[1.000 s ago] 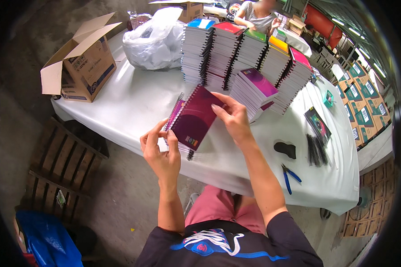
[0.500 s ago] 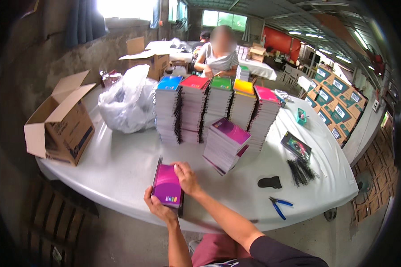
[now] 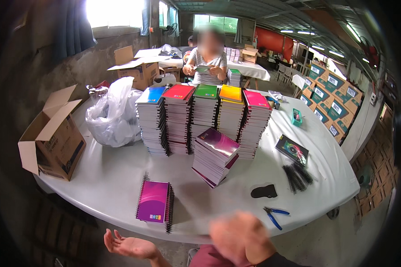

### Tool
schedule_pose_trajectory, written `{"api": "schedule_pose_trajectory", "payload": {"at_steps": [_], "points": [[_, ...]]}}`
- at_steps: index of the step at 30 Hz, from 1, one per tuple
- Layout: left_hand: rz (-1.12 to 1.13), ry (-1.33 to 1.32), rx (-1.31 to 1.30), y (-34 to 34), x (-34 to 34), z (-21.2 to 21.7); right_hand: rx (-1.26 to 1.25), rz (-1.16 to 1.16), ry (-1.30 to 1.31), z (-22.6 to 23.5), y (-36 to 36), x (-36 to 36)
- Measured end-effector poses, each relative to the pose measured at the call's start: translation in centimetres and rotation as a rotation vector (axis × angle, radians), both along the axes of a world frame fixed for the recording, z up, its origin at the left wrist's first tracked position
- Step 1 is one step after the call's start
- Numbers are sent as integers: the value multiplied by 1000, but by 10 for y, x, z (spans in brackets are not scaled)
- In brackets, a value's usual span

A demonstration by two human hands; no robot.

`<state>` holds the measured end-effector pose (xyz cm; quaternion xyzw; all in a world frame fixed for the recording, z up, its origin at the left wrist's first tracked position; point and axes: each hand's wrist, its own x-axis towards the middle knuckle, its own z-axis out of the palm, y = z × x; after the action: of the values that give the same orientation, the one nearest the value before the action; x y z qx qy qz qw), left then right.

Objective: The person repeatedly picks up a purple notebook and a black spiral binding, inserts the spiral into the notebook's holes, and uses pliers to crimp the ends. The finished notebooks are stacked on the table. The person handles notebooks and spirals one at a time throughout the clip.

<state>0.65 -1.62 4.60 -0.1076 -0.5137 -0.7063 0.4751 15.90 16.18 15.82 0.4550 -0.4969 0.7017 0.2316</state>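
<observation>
A small pile of purple spiral notebooks [image 3: 155, 200] lies near the table's front edge, with black coils showing along both sides. My left hand [image 3: 130, 244] is just in front of it, palm up, fingers spread, holding nothing. To the right, my right hand [image 3: 239, 231] is raised near the front edge, and motion smears its fingers. Neither hand touches the notebooks. Farther back leans a taller pile of purple notebooks [image 3: 216, 153]. Behind it stand notebook stacks with blue [image 3: 151, 120], red [image 3: 179, 118], green [image 3: 205, 107], yellow [image 3: 230, 111] and pink [image 3: 255, 122] covers.
On the right lie blue-handled pliers [image 3: 275, 216], a black flat piece [image 3: 263, 191], loose black coils [image 3: 298, 177], a dark notebook [image 3: 292, 149] and a green basket [image 3: 296, 117]. A plastic bag [image 3: 113, 118] and open carton [image 3: 58, 147] stand left. Someone sits opposite, holding a green item [image 3: 202, 69].
Both my hands have let go of the purple notebooks and drawn apart toward me, the right one moving rightward. The person opposite has raised a green item. My view has shifted slightly.
</observation>
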Motion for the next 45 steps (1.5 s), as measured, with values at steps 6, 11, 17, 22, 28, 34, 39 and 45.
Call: {"api": "schedule_pose_trajectory", "payload": {"at_steps": [6, 11, 17, 22, 28, 34, 39, 45], "points": [[-742, 285, -491, 85, 107, 18, 389, 425, 293, 23, -19, 99], [-843, 143, -741, 122, 130, -6, 465, 309, 344, 21, -2, 151], [-853, 16, -877, 130, 134, -39, 442, 225, 562, 25, 13, 169], [-740, 103, -1117, 123, 138, -62, 237, -41, 489, 15, -6, 194], [-456, 242, -1288, 133, 147, -74, 321, -199, 445, 23, 2, 197], [-455, 245, -1261, 134, 147, -76, 466, -85, 343, 31, 14, 164], [-403, 267, -1294, 127, 140, -77, 660, -735, -125, -4, 61, 106], [-464, 293, -1240, 136, 145, -83, 802, -1922, -926, -6, 214, -22]]}}
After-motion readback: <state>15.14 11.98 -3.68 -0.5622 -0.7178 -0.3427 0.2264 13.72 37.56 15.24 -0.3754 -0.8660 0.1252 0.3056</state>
